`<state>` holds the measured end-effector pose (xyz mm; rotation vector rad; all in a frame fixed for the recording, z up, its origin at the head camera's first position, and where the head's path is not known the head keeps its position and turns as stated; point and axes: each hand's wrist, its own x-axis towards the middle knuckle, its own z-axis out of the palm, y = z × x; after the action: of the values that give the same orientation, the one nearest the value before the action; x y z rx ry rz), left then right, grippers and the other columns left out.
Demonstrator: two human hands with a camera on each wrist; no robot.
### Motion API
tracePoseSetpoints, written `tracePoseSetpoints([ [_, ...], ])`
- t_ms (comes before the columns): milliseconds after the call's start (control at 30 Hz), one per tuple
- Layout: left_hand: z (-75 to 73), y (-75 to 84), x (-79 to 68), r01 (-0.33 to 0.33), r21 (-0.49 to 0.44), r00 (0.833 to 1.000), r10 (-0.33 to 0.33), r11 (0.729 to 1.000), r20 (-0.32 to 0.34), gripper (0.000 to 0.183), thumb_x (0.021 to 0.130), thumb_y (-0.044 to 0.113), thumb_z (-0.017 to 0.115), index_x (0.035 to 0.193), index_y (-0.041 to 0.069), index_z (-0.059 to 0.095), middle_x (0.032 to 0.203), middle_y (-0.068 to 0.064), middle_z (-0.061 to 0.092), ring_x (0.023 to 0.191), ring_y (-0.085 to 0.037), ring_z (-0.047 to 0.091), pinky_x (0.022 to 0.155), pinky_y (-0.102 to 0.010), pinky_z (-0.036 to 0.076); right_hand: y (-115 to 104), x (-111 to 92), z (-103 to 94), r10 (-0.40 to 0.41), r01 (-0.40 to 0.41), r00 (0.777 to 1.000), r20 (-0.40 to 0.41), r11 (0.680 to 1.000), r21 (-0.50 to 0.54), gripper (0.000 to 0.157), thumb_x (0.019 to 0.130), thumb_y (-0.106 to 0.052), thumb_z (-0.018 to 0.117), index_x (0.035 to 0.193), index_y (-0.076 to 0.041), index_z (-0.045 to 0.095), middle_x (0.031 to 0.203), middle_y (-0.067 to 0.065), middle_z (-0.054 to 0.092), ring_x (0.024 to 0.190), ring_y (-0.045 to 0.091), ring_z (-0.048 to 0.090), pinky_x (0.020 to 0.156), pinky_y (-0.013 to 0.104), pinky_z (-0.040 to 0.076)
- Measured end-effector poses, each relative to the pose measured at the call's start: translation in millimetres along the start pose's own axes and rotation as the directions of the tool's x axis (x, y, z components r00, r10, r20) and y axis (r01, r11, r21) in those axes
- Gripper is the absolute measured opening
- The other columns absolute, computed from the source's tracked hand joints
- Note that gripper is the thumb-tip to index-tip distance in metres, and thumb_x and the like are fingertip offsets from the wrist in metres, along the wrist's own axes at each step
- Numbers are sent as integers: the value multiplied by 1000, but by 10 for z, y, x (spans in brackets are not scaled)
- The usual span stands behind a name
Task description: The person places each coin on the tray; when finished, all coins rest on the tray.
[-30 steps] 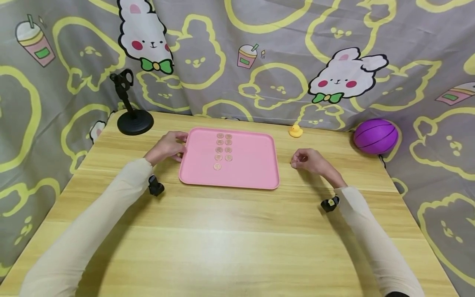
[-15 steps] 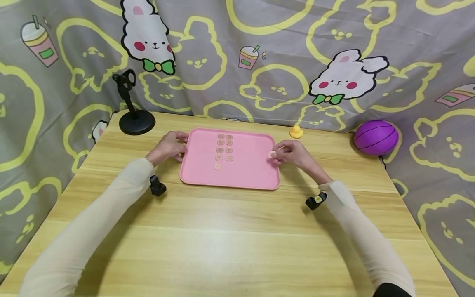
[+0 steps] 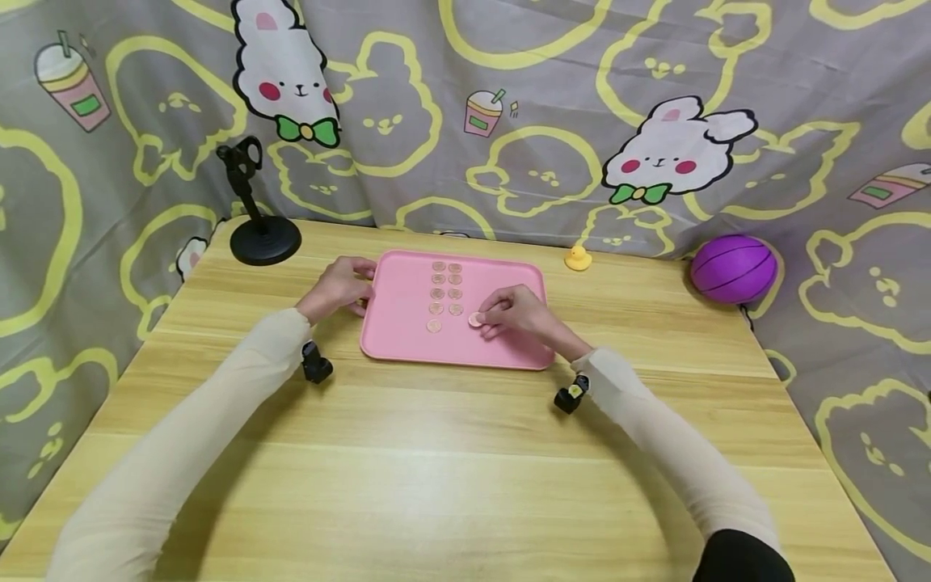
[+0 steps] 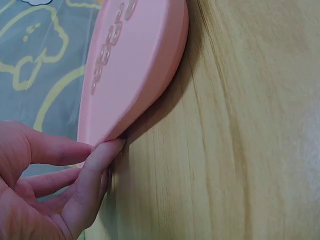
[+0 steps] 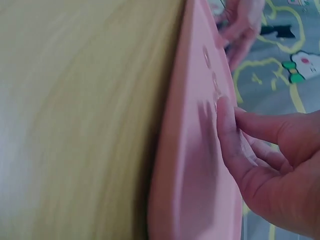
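A pink rectangular tray [image 3: 407, 343] lies on the table, with several small round coins [image 3: 437, 293] set in two columns on it. The left column reaches one coin [image 3: 434, 326] further toward the front. My left hand [image 3: 339, 284] pinches the tray's left rim; in the left wrist view the thumb and fingers [image 4: 102, 155] meet at that edge. Over the tray's right half, my right hand [image 3: 518, 311] pinches another coin [image 3: 476, 319] between thumb and fingertips, just right of the columns. That coin is hidden behind the fingers in the right wrist view.
A black stand [image 3: 265, 238] with a round base is at the back left of the wooden table [image 3: 436, 469]. Behind the tray's right corner sits a yellow rubber duck [image 3: 578, 259]. A purple ball [image 3: 733, 269] rests at the back right, against a patterned curtain [image 3: 538, 73].
My right hand has come left from beside the tray to over it, carrying a coin. The tray has shifted slightly right, with my left hand still at its rim.
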<state>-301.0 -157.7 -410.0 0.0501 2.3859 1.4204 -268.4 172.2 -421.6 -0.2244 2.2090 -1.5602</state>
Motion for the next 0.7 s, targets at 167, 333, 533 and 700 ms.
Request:
tracePoseSetpoints([
  [167, 1, -2, -1, -2, 13, 1000, 1, 1000, 3, 64, 93, -8, 57, 155, -7, 42, 144, -28, 51, 89, -25, 68, 67, -30, 66, -21, 75, 187, 19, -19, 1000, -22, 999, -42, 14, 97, 2, 70, 106, 12, 70, 91, 24, 77, 64, 16, 73, 67, 32, 66],
  [333, 23, -34, -34, 1, 38, 1000, -2, 999, 21, 63, 94, -8, 56, 156, -8, 40, 146, -29, 50, 93, -27, 69, 68, -31, 66, -16, 85, 323, 40, -44, 998, -43, 994, -99, 10, 97, -1, 71, 101, 9, 72, 90, 19, 78, 62, 13, 70, 62, 28, 64],
  [533, 19, -21, -60, 1, 48, 1000, -1, 999, 17, 62, 93, -9, 55, 154, -9, 41, 145, -30, 49, 95, -29, 68, 68, -31, 66, -55, 87, 398, 28, -36, 998, -49, 985, -171, 8, 94, -1, 73, 98, 6, 75, 88, 17, 77, 63, 12, 66, 60, 22, 60],
  [700, 17, 38, -43, -8, 47, 1000, 6, 999, 22, 63, 92, -10, 55, 153, -11, 41, 146, -31, 48, 96, -30, 67, 69, -32, 67, -77, 117, 388, 18, -30, 998, -61, 978, -205, 8, 93, 1, 73, 98, 7, 75, 86, 15, 77, 63, 12, 65, 60, 21, 59],
])
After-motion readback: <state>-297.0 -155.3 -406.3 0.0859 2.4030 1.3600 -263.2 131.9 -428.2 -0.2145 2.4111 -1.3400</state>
